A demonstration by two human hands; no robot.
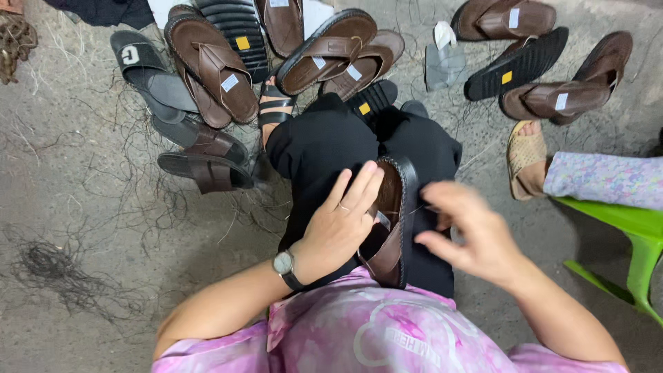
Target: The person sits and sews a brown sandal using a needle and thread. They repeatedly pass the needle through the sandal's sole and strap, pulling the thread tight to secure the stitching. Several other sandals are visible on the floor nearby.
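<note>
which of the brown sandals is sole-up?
The sandal at upper right, between two brown strap-up ones: its black ribbed sole with a small yellow sticker faces up. The one on the lap under the left hand shows its brown footbed.

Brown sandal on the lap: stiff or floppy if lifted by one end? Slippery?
The sandal probably stays fairly stiff: its black sole edge looks thick. The brown strap likely flexes. The upper looks glossy, so maybe a bit slick; the left hand rests flat on it, while the right hand hovers beside it.

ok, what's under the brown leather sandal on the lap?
The brown leather sandal with black sole rests on black trousers. The left hand lies over its inner side, hiding that part; the contact underneath isn't visible.
</note>
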